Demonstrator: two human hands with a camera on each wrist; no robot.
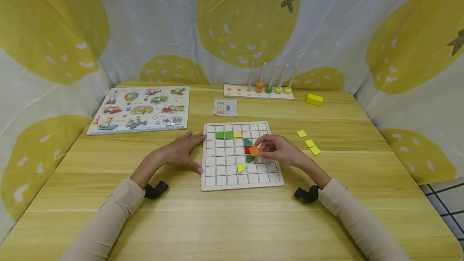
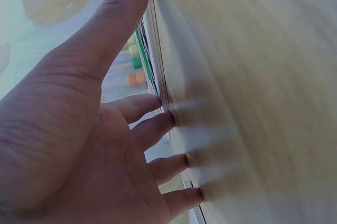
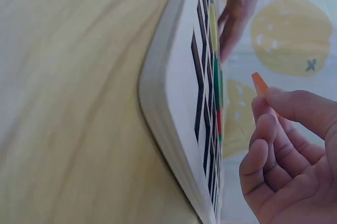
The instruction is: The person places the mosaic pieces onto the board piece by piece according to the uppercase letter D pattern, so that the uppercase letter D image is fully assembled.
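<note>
A white grid board (image 1: 221,180) lies on the table, with two green squares (image 1: 224,135), a yellow square (image 1: 237,134), a red square (image 1: 248,149), two green curved pieces (image 1: 247,141) and a yellow curved piece (image 1: 241,168) in its cells. Between thumb and fingers my right hand (image 1: 278,149) pinches an orange square tile (image 1: 254,150) over the board; the right wrist view shows the tile (image 3: 259,84) edge-on, above the surface. My left hand (image 1: 179,152) is spread along the board's left edge, its thumb and fingertips touching it. In the left wrist view, straight fingers (image 2: 152,129) rest there.
Several loose yellow tiles (image 1: 309,143) lie to the right of the board. A small pattern card (image 1: 225,108) sits behind it, with a peg stand of beads (image 1: 232,93) farther back. A vehicle picture puzzle (image 1: 145,110) is at back left, a yellow block (image 1: 314,100) at back right.
</note>
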